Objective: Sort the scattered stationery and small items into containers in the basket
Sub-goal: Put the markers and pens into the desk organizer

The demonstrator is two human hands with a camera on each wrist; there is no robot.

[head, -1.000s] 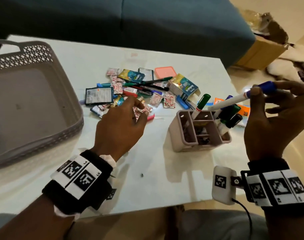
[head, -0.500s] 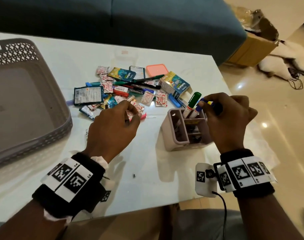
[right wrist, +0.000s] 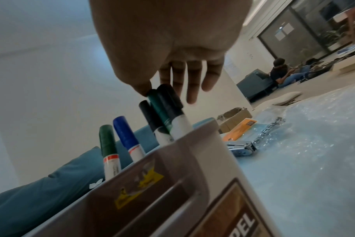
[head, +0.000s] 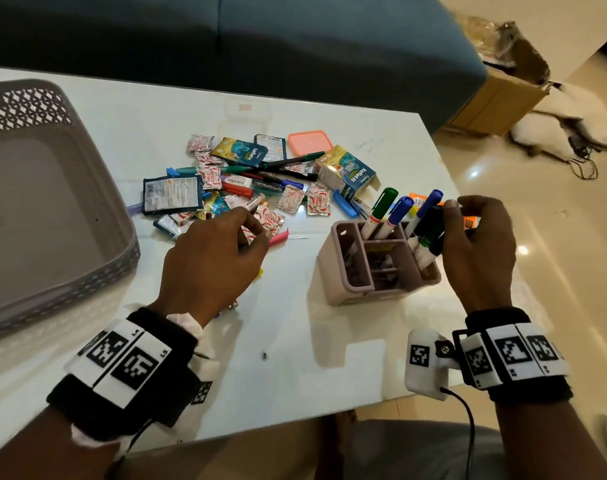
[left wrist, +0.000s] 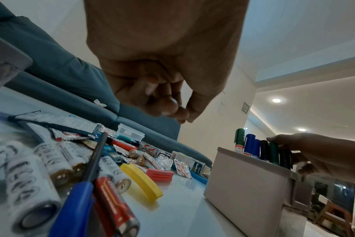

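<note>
Basket (head: 53,188) left, organizer (head: 350,282) right, stationery pile (head: 246,188) between, seemingly apart.

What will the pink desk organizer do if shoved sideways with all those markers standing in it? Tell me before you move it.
The organizer probably slides easily, since the table looks glossy. It may be top-heavy: the markers stand tall above its rim, leaning, so a high push could tip it. Its walls look like rigid plastic, so a low grip should hold firm.
</note>
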